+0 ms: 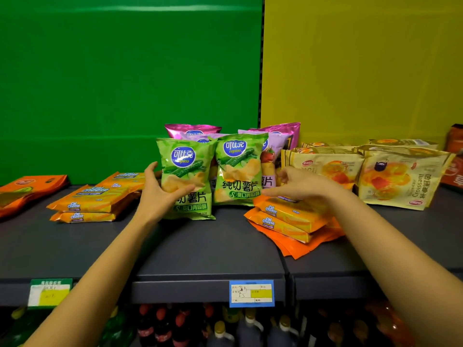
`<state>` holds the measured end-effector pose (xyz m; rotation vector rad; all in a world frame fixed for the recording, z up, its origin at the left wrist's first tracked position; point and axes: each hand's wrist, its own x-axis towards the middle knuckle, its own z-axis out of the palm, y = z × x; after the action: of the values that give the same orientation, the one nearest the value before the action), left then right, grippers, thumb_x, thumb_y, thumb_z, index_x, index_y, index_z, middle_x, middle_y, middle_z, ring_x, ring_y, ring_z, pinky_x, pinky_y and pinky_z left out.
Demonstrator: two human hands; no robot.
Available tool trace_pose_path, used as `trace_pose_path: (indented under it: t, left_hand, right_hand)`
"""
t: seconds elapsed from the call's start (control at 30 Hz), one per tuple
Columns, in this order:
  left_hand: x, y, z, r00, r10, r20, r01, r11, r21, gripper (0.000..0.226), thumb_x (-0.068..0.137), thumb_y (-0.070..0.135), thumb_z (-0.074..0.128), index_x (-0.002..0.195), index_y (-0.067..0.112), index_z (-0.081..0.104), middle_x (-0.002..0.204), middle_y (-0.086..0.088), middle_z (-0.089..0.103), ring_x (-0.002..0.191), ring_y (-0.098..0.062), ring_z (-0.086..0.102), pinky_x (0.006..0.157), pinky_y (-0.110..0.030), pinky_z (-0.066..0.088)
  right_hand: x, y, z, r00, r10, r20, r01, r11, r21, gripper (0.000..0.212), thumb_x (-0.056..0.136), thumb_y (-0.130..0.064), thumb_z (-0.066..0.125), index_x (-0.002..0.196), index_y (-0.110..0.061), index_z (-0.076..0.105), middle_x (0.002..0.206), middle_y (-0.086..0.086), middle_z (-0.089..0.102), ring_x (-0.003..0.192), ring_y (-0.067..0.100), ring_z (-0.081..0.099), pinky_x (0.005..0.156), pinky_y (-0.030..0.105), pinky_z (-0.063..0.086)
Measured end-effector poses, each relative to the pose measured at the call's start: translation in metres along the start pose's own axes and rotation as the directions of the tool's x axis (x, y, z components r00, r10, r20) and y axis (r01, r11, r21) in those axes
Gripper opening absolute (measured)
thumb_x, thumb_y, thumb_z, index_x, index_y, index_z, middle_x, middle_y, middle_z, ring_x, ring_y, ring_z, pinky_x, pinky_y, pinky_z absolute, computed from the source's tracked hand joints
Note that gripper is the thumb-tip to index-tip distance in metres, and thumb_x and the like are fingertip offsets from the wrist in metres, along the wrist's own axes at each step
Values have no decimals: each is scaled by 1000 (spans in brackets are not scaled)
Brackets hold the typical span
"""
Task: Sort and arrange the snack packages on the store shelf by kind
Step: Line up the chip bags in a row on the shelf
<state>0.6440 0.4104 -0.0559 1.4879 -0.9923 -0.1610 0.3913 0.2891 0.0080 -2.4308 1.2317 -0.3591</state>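
The left hand (160, 194) gripped the left-hand glossy green foil bag of cucumber potato chips (184, 176), which stood upright on the dark grey metal shelf (205, 249). The thumb lay across the bag's lower front and the remaining fingers (150, 169) curled round its left edge toward the back, so the bag sat pinched between them.

Just to the right of that thumb, a second green chip bag (239, 169) of the same kind stood upright, its edge touching the first. The right hand (298, 184) was spread wide and held nothing; its fingertips reached to the right edge of this second bag, whether in contact I could not tell.

Behind those fingertips stood shiny purple-pink chip bags (275, 146). Directly beneath the right palm lay a stack of flat orange cheese wafer packs (288, 219). Beyond the back of the right hand stood pale yellow croissant bags (398, 176). Past the left hand's knuckles lay another pile of orange cheese wafer packs (97, 199), and farther out a flat orange pouch (27, 189).
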Motion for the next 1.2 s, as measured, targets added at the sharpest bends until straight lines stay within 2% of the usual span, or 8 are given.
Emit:
trace_pose_path:
  t: [0.17, 0.33, 0.57, 0.77, 0.87, 0.97, 1.1, 1.2]
  left_hand:
    - [-12, 3, -8, 981, 114, -157, -99, 991, 95, 94, 68, 36, 78, 142, 13, 23, 143, -7, 36, 125, -18, 39, 106, -33, 33]
    - [-30, 8, -4, 902, 352, -252, -274, 915, 295, 68, 74, 39, 61, 128, 3, 41, 127, -15, 48, 116, -22, 44, 96, -24, 33]
    - [-55, 24, 38, 788, 614, 32, -578, 722, 380, 22, 79, 29, 51, 83, 9, 60, 77, 1, 58, 72, -11, 47, 69, -30, 42]
    - [-67, 35, 100, 923, 223, 315, -379, 678, 630, 54, 81, 64, 44, 91, 14, 61, 95, -3, 63, 92, -25, 59, 72, -31, 42]
    - [-60, 40, 118, 942, -5, 334, -231, 714, 661, 63, 75, 73, 44, 74, 11, 56, 78, -3, 58, 84, -28, 56, 68, -31, 37]
    - [-50, 43, 129, 926, -143, 349, -106, 789, 605, 61, 64, 78, 52, 58, 18, 42, 62, 4, 48, 71, -22, 51, 61, -31, 36]
    - [-40, 53, 143, 901, -215, 378, -76, 777, 625, 59, 59, 76, 60, 62, 19, 47, 69, -3, 57, 79, -24, 58, 66, -31, 39]
    - [-36, 64, 151, 820, -309, 482, -27, 820, 571, 54, 62, 65, 68, 69, 15, 51, 71, -4, 57, 69, -19, 54, 61, -28, 36]
  right_hand:
    - [-15, 23, 1, 987, 144, 71, -128, 973, -193, 104, 66, -74, 56, 141, -7, 31, 147, 10, 38, 130, 27, 42, 102, 35, 37]
    - [-19, 27, 11, 977, 197, 81, -173, 955, -240, 104, 63, -75, 57, 140, -9, 32, 143, 8, 42, 124, 27, 46, 94, 34, 41]
    - [-29, 33, 6, 986, 135, -95, -134, 991, 9, 78, 70, -62, 63, 128, -12, 47, 120, 5, 56, 96, 19, 48, 86, 33, 43]
    - [-44, 59, -10, 955, 124, -269, -60, 970, 235, 79, 69, -56, 68, 132, -17, 42, 119, 0, 54, 98, 16, 49, 82, 28, 37]
    - [-52, 80, -16, 956, 143, -258, -80, 967, 240, 79, 67, -60, 67, 129, -17, 44, 115, -1, 54, 98, 17, 51, 82, 30, 40]
    - [-59, 99, -18, 957, 160, -243, -117, 976, 184, 90, 62, -63, 68, 134, -17, 41, 129, 1, 53, 109, 19, 52, 94, 35, 43]
    - [-65, 120, -15, 959, 181, -219, -167, 982, 85, 108, 46, -79, 61, 133, -20, 40, 133, -1, 51, 117, 19, 51, 98, 38, 42]
    - [-66, 134, -8, 957, 198, -210, -188, 980, 65, 99, 53, -76, 63, 133, -23, 38, 134, -4, 51, 119, 20, 51, 97, 39, 42]
